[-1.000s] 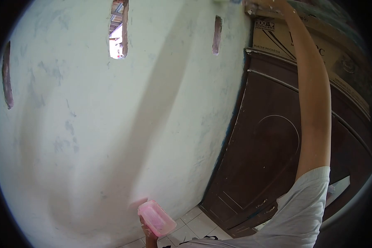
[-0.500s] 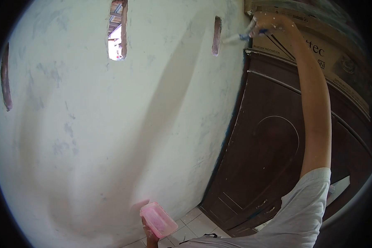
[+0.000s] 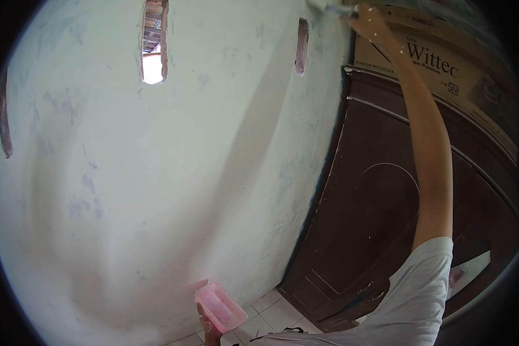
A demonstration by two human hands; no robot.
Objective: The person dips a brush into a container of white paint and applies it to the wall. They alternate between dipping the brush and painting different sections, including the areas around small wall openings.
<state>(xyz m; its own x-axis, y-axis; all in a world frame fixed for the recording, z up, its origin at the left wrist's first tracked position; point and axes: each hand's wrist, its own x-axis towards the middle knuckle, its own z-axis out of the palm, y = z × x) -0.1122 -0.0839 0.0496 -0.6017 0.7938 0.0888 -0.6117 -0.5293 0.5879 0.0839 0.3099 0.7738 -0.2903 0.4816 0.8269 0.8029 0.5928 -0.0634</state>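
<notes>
Head view: the right hand is raised high, fingers wrapped around a slim blue-and-white-handled tool. The tool's pale end lies left of that hand, at the pale green wall; blurred, so contact can't be told. Light specks are seen on the hand and forearm. A narrow upright slot is set in the wall, below and left of the hand. To its right, a printed brown cardboard box rests on a dark brown cupboard. The left hand, far below, is grasping a translucent pink plastic tub by its near side; pale residue inside, amount unclear.

For good handling, the tool should be pressed lightly and evenly, with short strokes beside slot and box. Its end should be angled away from the cardboard, and the tub held level, clear of the wall.
</notes>
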